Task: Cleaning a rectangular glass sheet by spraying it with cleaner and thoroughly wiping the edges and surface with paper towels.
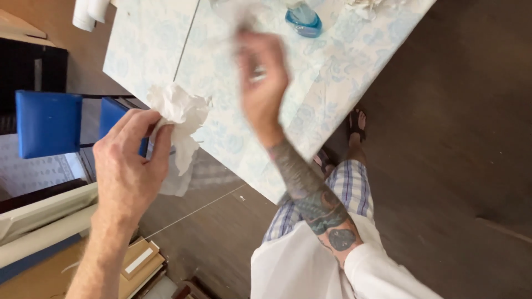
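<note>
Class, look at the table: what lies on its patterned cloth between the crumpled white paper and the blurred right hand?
In the head view, nothing: only bare tablecloth lies between the crumpled paper in the left hand and the right hand.

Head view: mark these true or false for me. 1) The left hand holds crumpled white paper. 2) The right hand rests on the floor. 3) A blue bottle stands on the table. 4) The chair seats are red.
1) The left hand holds crumpled white paper: true.
2) The right hand rests on the floor: false; it is over the patterned table, blurred.
3) A blue bottle stands on the table: true, at the far edge.
4) The chair seats are red: false; they are blue.
</note>
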